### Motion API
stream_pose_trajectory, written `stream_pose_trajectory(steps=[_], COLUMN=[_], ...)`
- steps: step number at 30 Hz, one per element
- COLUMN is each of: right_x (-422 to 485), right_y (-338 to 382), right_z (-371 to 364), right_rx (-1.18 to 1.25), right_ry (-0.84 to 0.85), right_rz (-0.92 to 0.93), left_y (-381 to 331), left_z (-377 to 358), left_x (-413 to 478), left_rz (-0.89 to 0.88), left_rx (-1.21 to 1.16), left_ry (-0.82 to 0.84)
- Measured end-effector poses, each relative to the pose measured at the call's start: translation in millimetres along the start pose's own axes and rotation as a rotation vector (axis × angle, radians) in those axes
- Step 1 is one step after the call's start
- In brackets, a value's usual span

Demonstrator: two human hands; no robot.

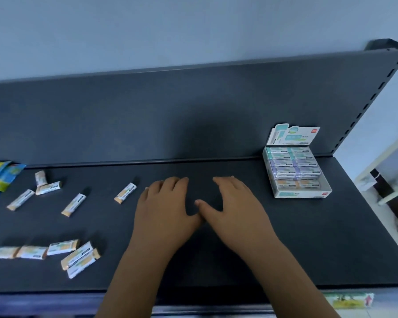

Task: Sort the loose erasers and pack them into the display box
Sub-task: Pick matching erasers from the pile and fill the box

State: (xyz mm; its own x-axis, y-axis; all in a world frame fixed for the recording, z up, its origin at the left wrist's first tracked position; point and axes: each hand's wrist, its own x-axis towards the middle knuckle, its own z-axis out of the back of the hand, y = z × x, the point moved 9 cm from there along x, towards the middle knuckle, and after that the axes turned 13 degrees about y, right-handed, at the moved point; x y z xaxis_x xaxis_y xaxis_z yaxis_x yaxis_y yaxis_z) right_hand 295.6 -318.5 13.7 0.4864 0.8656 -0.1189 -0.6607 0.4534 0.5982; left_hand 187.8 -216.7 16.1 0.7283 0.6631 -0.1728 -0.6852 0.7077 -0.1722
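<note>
My left hand and my right hand rest flat, palms down, side by side on the dark shelf, thumbs nearly touching, holding nothing. The display box stands open at the right, its lid flap upright, filled with rows of green, purple and orange erasers. Several loose orange-sleeved erasers lie scattered to the left: the nearest just left of my left hand, another farther left, and a cluster near the front left edge.
The shelf's dark back panel rises behind. Blue and yellow packets lie at the far left. A slotted upright bounds the right end. A price label sits on the front edge.
</note>
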Motion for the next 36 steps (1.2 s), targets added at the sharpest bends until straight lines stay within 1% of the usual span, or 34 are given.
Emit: stream_pose_trajectory(steps=[6,11,14,17,19,21,24,28,33,36], right_x=[7.5,7.9,18.1,27.8,31.9,34.7,41.3,50.1,55.0,54.7], right_y=[12.5,59.9,92.2,127.5,154.9,184.8,228.4,267.3,298.5,310.8], right_z=[-18.4,-46.9,-69.1,-100.6,-127.2,-160.4,-201.8,-241.5,-263.4,-271.5], right_rx=[0.074,-0.018,-0.037,-0.020,-0.003,0.001,-0.047,-0.107,-0.087,-0.046], right_ry=[0.030,0.048,0.054,0.033,0.012,0.032,0.044,0.076,0.072,0.066], right_rz=[0.033,0.098,0.100,0.088,0.072,0.074,0.104,0.082,0.076,0.101], left_y=[15.7,60.9,99.7,144.3,181.8,225.0,289.8,358.9,402.0,416.5], left_z=[-2.1,0.0,3.9,12.8,17.5,23.0,27.2,29.1,31.3,28.8], left_x=[-8.0,-24.7,-25.5,-33.1,-39.5,-49.1,-61.4,-70.0,-66.5,-58.3], left_rz=[0.018,0.036,0.035,-0.001,-0.009,-0.005,0.027,0.051,-0.028,-0.013], left_rx=[-0.015,-0.065,-0.062,-0.073,-0.059,-0.052,-0.058,-0.086,-0.146,-0.133], left_ry=[0.003,0.019,0.001,-0.024,0.000,-0.008,-0.015,0.001,-0.012,0.007])
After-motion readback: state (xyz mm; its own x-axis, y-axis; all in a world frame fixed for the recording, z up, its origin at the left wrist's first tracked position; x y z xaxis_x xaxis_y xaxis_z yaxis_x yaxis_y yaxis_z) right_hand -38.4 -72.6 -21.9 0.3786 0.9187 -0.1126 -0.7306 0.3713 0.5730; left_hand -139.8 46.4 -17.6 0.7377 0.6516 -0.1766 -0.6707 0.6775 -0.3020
